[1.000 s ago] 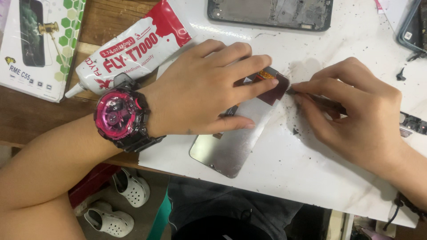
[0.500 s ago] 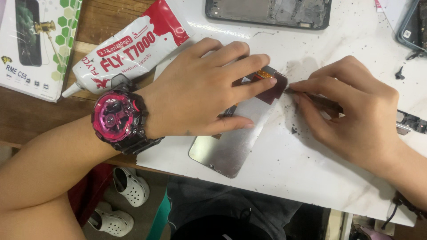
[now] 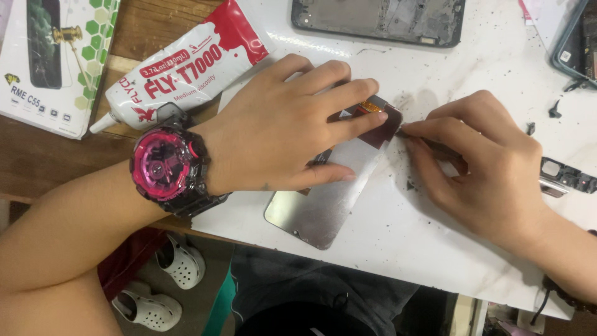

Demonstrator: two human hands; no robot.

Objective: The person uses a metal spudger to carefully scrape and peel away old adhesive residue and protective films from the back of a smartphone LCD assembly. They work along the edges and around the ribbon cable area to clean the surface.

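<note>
left hand [image 3: 283,127] hides most of the screen panel [image 3: 323,208].

A: What's worn on the left hand [image 3: 292,130] side?
B: Chunky watch [image 3: 166,165] on the wrist, round pink-magenta face, glossy black case and strap. Forearm bare, no sleeve.
A: Right hand [image 3: 485,174]?
B: No rings, bare forearm. Dark beaded bracelet [image 3: 563,295] at the wrist, around 4 o'clock in frame.
A: Anything else?
B: Dark trousers [image 3: 323,295] at 6 o'clock, under the tabletop edge.

Bright, even overhead light is seen; soft shadows are cast under both hands, glare on the white worktop [image 3: 435,249], focus sharp.
</note>
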